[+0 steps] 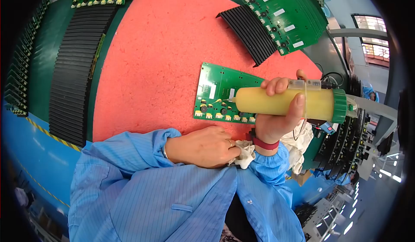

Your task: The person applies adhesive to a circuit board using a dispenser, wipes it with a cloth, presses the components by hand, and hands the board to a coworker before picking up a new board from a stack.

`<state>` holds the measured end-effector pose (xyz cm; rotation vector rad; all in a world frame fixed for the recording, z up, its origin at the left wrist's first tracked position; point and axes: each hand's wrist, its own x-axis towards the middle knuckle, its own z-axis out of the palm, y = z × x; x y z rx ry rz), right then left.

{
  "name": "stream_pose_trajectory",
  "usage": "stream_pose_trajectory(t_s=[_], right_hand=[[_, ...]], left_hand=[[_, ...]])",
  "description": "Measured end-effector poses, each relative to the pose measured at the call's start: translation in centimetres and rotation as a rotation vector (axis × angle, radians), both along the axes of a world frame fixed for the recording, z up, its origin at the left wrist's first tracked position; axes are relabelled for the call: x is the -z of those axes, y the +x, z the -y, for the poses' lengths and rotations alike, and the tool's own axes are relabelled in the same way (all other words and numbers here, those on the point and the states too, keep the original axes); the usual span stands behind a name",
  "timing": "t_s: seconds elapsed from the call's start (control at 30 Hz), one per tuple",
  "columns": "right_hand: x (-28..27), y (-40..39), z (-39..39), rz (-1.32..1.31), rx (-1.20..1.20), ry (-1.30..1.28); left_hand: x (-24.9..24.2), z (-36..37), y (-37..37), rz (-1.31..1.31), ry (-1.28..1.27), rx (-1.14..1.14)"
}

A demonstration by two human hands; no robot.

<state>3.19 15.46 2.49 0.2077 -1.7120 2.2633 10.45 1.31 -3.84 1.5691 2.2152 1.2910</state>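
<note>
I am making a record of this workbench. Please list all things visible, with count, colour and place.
circuit board: one, green, flat on the mat, centre
syringe: one, yellow with green cap, tip at the board
mat: one, red-pink, under the board
board racks: several, black, left and top right, some holding green boards
cloth: one, white, under the left hand
left hand: one, resting on the mat edge
right hand: one, fingers around the syringe
</note>
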Motion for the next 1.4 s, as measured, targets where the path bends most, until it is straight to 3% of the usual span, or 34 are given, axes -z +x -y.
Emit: stream_pose_trajectory(t_s=[0.13, 0.3, 1.13, 1.33, 1.4], right_hand=[[0.2, -0.2, 0.2, 0.013, 0.005, -0.015], [0.4, -0.3, 0.3, 0.031, 0.005, 0.007], [1.0, -0.1, 0.6, 0.046, -0.053, -0.096], [0.1, 0.0, -1.0, 0.019, -0.107, -0.310], [-0.6, 0.4, -2.0, 0.001, -0.160, -0.408]], left_hand=[[0.6, -0.2, 0.0, -0.183, 0.044, -0.100], [0.3, -0.1, -0.2, -0.209, 0.025, -0.114], [0.9, -0.3, 0.3, -0.114, 0.017, -0.098], [1.4, -1.3, 0.6, 0.249, 0.335, -0.125], [0.9, -0.7, 0.3, 0.578, 0.249, -0.101]])
